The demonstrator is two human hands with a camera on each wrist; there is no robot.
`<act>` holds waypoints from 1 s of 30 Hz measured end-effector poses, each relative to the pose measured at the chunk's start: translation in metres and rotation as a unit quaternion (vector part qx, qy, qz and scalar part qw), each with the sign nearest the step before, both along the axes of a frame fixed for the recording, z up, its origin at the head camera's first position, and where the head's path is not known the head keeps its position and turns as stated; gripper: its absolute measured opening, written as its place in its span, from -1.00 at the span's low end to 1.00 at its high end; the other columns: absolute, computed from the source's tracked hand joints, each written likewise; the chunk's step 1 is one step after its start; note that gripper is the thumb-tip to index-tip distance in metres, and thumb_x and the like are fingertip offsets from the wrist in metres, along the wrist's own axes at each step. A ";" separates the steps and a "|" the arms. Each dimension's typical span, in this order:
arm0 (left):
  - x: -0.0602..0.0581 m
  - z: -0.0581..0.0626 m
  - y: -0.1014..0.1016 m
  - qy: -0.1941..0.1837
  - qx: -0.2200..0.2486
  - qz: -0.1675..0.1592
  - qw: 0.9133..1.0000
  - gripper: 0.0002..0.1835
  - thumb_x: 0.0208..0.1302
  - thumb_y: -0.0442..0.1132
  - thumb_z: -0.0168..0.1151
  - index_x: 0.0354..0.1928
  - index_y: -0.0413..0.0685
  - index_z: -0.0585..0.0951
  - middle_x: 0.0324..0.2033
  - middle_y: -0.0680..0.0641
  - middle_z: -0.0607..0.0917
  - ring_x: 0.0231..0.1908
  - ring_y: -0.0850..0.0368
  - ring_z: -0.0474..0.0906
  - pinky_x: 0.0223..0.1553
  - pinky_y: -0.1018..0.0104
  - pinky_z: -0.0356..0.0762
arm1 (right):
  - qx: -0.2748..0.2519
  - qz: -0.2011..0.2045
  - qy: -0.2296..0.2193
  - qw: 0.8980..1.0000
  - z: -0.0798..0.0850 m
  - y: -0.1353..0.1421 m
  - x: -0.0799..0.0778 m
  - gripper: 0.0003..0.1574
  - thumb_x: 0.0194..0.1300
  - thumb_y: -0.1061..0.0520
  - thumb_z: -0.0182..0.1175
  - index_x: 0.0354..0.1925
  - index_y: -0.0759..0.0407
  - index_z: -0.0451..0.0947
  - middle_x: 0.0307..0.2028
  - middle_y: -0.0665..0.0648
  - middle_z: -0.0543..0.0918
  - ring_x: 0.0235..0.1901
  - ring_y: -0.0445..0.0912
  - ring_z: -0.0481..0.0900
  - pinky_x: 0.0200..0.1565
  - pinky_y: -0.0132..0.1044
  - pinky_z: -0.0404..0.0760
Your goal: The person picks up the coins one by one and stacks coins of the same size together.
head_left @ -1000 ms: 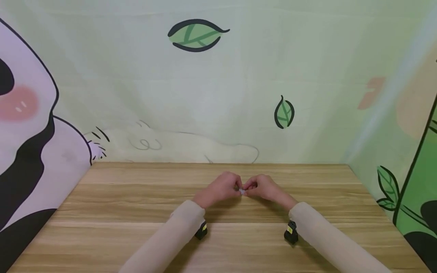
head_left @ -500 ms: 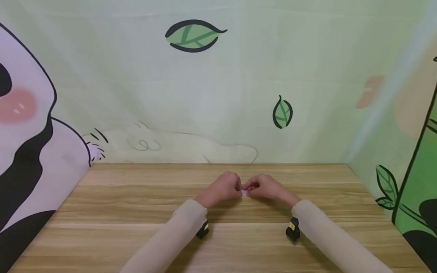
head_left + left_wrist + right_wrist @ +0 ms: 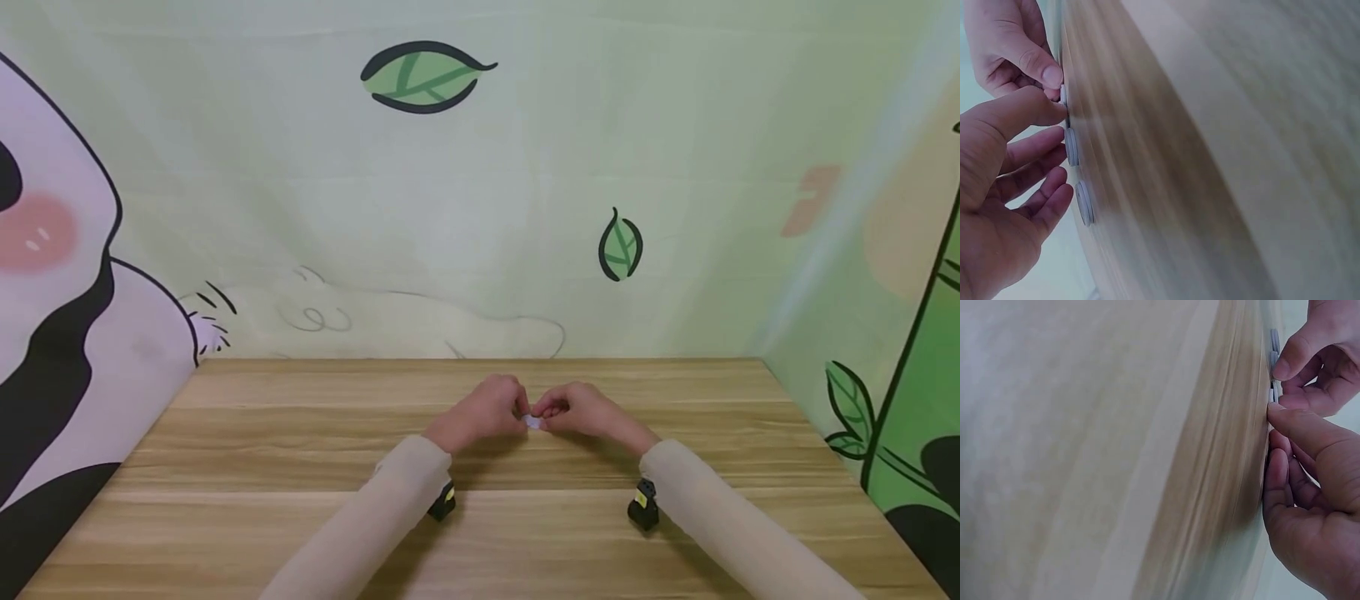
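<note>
Small flat round grey discs, coin-like, lie in a row on the wooden table; their exact kind is unclear. My right hand [image 3: 588,410] pinches the disc [image 3: 1272,395] at one end of the row between thumb and finger. Close beside it, my left hand [image 3: 483,412] has its thumb and forefinger at a neighbouring disc [image 3: 1072,147]. The left hand's other fingers are spread loosely near a further disc [image 3: 1084,203]. From the head, only a pale piece [image 3: 532,422] shows between the fingertips; the left hand hides the others.
The wooden table [image 3: 300,467] ends at a fabric backdrop [image 3: 480,208] printed with leaves and a panda. Black wrist cameras hang below both sleeves, the left camera [image 3: 443,502] and the right camera [image 3: 642,505].
Both hands stay close together over the same spot. The left hand has shifted slightly left since half a second ago, and more of the pale piece shows between the fingertips.
</note>
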State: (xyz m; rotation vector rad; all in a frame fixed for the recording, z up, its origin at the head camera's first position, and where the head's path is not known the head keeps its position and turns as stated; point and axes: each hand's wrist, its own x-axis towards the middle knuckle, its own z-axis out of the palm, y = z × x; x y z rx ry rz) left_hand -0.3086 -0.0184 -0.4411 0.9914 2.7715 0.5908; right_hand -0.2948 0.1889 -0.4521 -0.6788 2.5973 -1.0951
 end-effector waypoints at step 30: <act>0.002 0.000 -0.001 0.015 -0.001 -0.020 1.000 -0.88 0.20 -0.28 0.48 -0.23 -0.11 0.77 -0.29 0.03 0.69 -0.22 0.20 0.55 -0.11 0.37 0.55 | 0.024 -0.005 0.056 0.998 0.001 -0.007 0.004 -0.91 0.25 0.24 0.41 -0.23 0.21 0.73 -0.36 -0.02 0.73 -0.33 -0.24 0.55 -0.21 -0.38 0.56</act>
